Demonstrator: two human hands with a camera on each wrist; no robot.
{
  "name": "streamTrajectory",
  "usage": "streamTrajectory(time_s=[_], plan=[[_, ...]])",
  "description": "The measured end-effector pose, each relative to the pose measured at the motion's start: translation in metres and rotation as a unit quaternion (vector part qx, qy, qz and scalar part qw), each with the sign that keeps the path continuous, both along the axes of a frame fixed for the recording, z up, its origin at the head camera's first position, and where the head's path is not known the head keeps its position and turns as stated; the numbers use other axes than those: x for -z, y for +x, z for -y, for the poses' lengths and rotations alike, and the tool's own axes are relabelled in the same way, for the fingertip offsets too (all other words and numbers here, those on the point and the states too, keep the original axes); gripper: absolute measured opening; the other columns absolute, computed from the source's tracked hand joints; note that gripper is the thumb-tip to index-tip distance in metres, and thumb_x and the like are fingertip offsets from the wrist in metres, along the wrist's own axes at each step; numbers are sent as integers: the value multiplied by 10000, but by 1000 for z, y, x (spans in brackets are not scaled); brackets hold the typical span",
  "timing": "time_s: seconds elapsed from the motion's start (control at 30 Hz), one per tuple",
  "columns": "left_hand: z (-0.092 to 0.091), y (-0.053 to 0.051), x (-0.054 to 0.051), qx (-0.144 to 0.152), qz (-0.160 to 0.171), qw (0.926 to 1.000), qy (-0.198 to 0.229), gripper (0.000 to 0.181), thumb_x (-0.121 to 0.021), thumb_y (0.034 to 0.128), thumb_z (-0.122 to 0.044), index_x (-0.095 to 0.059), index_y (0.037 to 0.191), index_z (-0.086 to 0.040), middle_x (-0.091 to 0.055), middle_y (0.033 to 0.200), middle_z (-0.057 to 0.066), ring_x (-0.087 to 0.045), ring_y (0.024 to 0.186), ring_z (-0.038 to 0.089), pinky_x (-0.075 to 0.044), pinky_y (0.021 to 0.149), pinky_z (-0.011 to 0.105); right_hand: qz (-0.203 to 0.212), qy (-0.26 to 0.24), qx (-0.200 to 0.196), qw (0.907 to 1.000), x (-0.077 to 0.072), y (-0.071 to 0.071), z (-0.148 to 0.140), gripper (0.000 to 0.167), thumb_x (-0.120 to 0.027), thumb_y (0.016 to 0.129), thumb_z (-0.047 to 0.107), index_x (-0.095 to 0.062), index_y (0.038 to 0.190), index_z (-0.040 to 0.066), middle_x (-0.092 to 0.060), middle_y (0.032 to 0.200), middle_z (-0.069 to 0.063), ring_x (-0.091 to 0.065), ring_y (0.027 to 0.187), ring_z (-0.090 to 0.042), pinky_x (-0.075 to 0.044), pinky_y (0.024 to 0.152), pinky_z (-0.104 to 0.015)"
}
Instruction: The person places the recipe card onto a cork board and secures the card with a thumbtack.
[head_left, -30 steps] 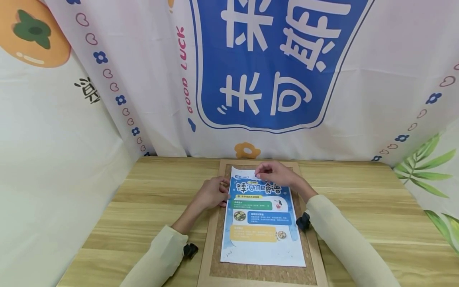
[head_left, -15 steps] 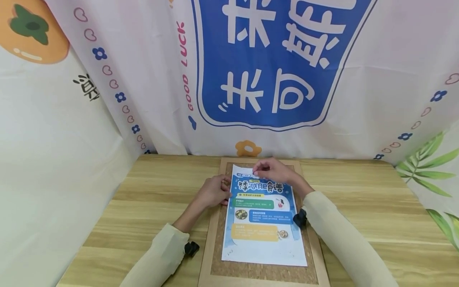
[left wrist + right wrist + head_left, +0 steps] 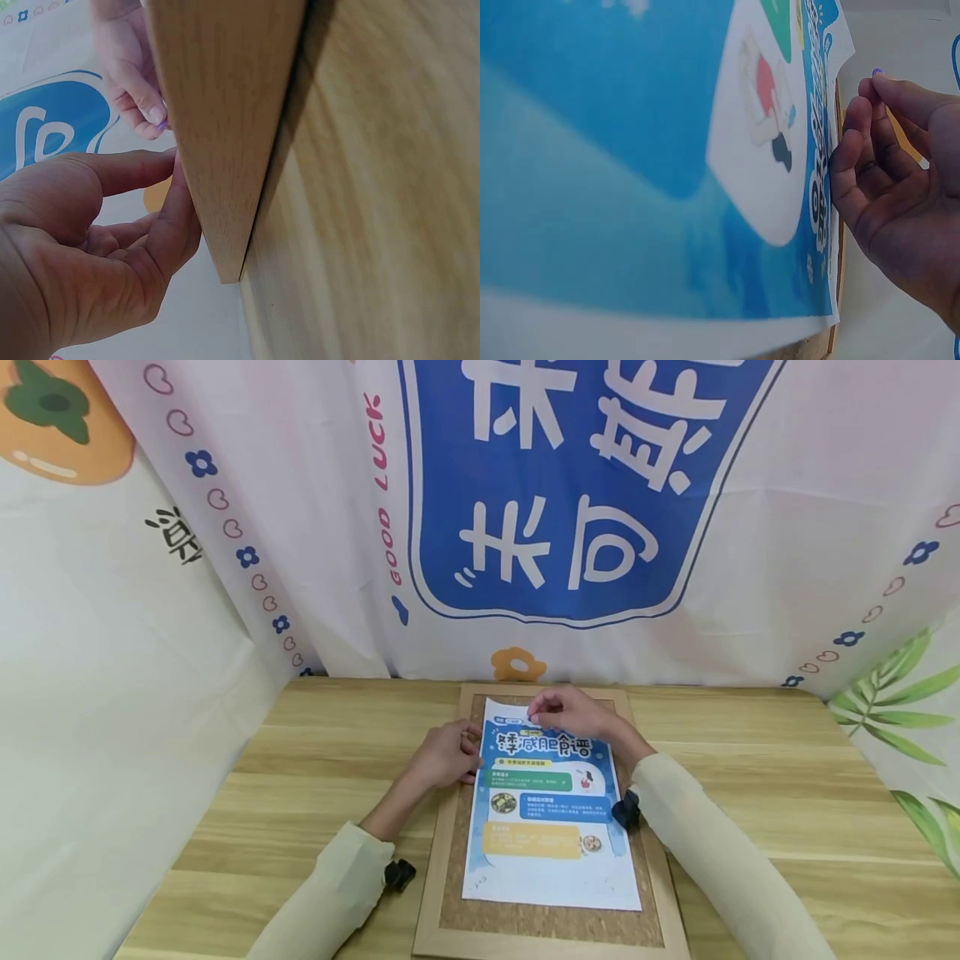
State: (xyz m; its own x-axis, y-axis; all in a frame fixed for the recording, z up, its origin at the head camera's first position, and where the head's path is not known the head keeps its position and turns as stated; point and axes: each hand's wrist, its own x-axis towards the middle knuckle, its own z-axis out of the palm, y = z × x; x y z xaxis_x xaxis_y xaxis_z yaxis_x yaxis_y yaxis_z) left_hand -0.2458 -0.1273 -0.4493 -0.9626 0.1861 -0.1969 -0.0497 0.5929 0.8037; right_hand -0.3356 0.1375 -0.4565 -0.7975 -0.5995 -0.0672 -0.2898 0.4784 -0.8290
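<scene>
Right grip [image 3: 573, 712] pinches purple piece [image 3: 877, 72] above poster [image 3: 553, 806].

Evenly, softly lit in the head view — bright across pale cloth [image 3: 112, 643] and wooden tabletop [image 3: 750, 735], stretched toward the corners, softened in fine detail. Dimmer in the left wrist view, darkly shadowed beneath the wooden frame [image 3: 225, 112], blurred over the tabletop grain. Cool and muted in the right wrist view — out of focus across the nearest part of the printed sheet [image 3: 615, 135].
</scene>
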Motion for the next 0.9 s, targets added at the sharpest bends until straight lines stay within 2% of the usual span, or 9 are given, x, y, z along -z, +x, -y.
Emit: streamTrajectory(time_s=[0.43, 0.7, 0.9], plan=[[1, -1, 0, 12, 99, 9999, 88, 440, -747, 950, 36, -617, 1370, 4, -720, 1001, 157, -724, 685, 182, -651, 607, 292, -100, 169, -40, 9998, 3, -7, 16, 196, -646, 1083, 188, -748, 1215, 84, -748, 1068, -97, -629, 915, -211, -515, 836, -298], [-1, 0, 0, 13, 88, 9998, 192, 427, -732, 943, 64, -621, 1353, 18, -718, 969, 161, -719, 659, 184, -648, 599, 291, 161, 98, -27, 9998, 6, -16, 22, 179, -650, 1080, 179, -751, 1191, 83, -701, 950, -75, -596, 820, -203, -499, 728, -259], [1, 0, 0, -3, 19, 9999, 128, 437, -737, 942, 60, -624, 1363, 18, -723, 960, 153, -715, 653, 173, -646, 597, 286, 93, 221, -34, 9997, 9, -23, 26, 172, -683, 1065, 199, -792, 1175, 124, -765, 1019, -57, -608, 829, -191, -493, 736, -272]])
